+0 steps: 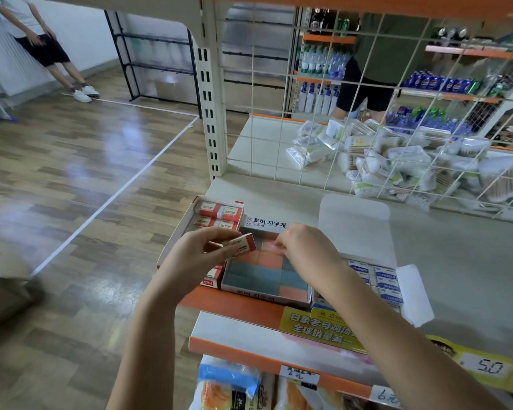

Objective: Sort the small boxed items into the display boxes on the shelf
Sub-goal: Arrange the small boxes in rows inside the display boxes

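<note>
Three display boxes sit side by side on the shelf [279,196]. Left hand [202,253] pinches a small red-and-white boxed eraser [243,244] between thumb and fingertips, tilted, just over the seam between the red display box [190,223] and the middle display box [264,276]. Right hand [305,247] dips into that middle box, fingers curled down onto the pink and teal blocks [267,267]; whether it grips one, I can't tell. Blue-labelled display box [382,279] sits right.
</note>
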Tool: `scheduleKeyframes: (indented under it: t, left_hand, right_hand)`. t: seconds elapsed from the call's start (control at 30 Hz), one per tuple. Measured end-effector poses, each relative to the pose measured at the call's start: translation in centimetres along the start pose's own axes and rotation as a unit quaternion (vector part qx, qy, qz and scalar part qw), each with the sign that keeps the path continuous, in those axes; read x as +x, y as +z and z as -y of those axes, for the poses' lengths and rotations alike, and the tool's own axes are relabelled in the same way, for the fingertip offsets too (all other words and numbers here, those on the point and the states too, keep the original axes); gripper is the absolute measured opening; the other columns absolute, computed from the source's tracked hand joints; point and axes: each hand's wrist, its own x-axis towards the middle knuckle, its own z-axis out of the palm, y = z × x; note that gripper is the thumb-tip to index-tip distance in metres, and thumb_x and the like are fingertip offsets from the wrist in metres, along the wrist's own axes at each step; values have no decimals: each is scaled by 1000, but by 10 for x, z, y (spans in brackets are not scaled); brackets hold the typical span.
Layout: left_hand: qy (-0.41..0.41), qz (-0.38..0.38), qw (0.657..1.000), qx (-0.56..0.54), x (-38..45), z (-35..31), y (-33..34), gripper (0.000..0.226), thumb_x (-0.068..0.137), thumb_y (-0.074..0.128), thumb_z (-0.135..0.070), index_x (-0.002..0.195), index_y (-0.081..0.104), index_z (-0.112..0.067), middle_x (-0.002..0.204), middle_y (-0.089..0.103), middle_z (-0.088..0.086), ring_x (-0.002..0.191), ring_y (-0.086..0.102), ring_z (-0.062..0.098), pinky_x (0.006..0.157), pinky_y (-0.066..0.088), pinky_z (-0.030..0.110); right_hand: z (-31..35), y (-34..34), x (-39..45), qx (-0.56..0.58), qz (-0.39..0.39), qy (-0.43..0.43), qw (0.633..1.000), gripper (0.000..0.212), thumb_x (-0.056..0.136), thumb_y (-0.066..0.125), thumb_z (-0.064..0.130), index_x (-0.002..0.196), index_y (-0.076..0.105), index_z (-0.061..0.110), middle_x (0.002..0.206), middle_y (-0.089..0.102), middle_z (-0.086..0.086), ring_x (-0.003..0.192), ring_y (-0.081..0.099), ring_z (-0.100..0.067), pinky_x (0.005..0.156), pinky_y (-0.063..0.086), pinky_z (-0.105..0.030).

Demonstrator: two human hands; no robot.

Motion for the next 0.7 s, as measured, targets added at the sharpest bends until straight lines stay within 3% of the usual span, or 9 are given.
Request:
scheduleKeyframes:
  t: [0.07,0.13,0.3,0.4,0.6,0.7]
  left_hand:
    - [1,0,1000,-1,0,0,1,25,84,67,-19,95,63,-41,89,71,-12,86,66,9,75,56,29]
    - [1,-1,1000,-1,0,1,2,24,84,67,-20,94,64,-41,88,71,-13,85,66,9,75,56,30]
    - [3,-1,1000,-2,4,2,-2,24,83,68,-20,97,67,-39,88,73,-10,84,67,9,76,56,29]
    - [-1,-10,1000,-4,7,-1,-10,23,82,69,-18,94,67,-38,85,72,-12,78,66,2,70,52,19]
    - [-6,-35,992,118,29,1,-32,21,83,67,-21,102,66,-29,83,68,-12,66,59,2,55,44,14]
    - [6,-57,980,191,42,3,-33,17,83,67,-27,100,67,-27,82,64,-17,70,57,-3,57,39,11]
  right_hand:
    - [2,-3,0,-4,23,7,1000,24,80,50,-9,77,62,11,82,55,-5,67,51,-21,51,36,-22]
    - [5,-7,-1,-11,35,6,999,27,74,46,-16,71,51,11,79,49,-6,65,45,-21,48,29,-23]
    - [10,-10,-2,-10,29,-5,1000,32,73,46,-20,82,58,8,81,43,-7,73,45,-23,55,35,-28]
    - [8,-3,2,3,7,-10,1000,28,80,50,-13,93,65,6,88,56,-8,79,56,-26,63,43,-29]
    - [6,-12,12,37,-32,-33,998,19,88,53,4,99,66,11,97,63,-6,86,61,-23,77,52,-34]
    - [11,-20,18,56,-42,-37,997,20,93,47,11,100,66,10,97,63,-7,87,60,-24,77,51,-35]
